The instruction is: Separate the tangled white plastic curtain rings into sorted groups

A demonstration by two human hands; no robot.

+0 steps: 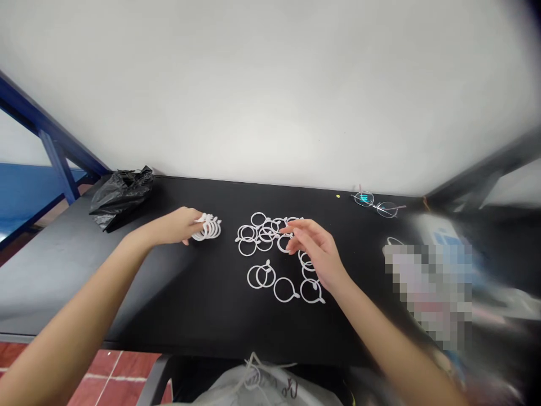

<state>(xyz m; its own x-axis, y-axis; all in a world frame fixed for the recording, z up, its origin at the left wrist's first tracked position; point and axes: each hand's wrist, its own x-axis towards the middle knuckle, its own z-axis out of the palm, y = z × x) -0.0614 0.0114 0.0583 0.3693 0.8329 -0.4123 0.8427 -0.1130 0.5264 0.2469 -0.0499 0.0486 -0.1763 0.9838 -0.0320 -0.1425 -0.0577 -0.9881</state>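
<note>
My left hand [182, 225] is closed around a bunch of white curtain rings [211, 228], lined up side by side with their small eyelets at the top. Over the right part of a loose spread of similar white rings [266, 232], my right hand [315, 245] hovers with its fingers apart and slightly curled. No ring is plainly in its grasp. Nearer the front edge lie a single ring [274, 290] and an overlapping pair [256, 286]. More rings [310, 291] lie partly under my right hand and wrist.
A crumpled black plastic bag [122, 194] rests at the back left of the black table [190, 299]. Wire-framed eyeglasses [375, 204] lie at the back right. Blurred, partly pixelated packages [431, 282] are on the right. A white wall [270, 101] stands behind.
</note>
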